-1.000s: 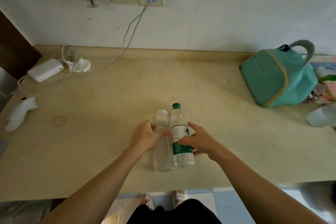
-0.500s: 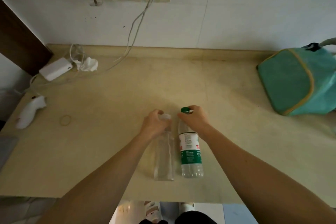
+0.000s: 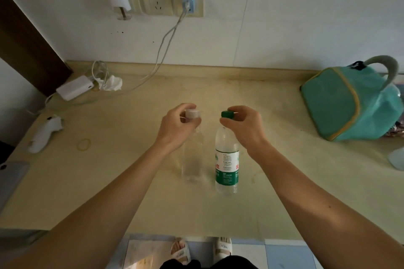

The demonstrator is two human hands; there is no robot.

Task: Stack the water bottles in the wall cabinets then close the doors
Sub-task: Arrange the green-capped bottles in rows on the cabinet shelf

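While both bottles stand upright on the worktop (image 3: 131, 192), I see each held at the neck. Far left of my hands: white handheld device (image 3: 44, 132), rubber band (image 3: 84, 144), white power adapter (image 3: 74, 88) further back. Left hand (image 3: 178, 128) curls round the neck of the clear bottle (image 3: 192, 159), just under its white cap (image 3: 192, 113). Just beside it, not touching, the green-label bottle (image 3: 226, 159); right hand (image 3: 244, 125) pinches it at the green cap (image 3: 227, 114). Well right of that hand: teal bag (image 3: 349, 102) near the wall. Cabinets out of view.
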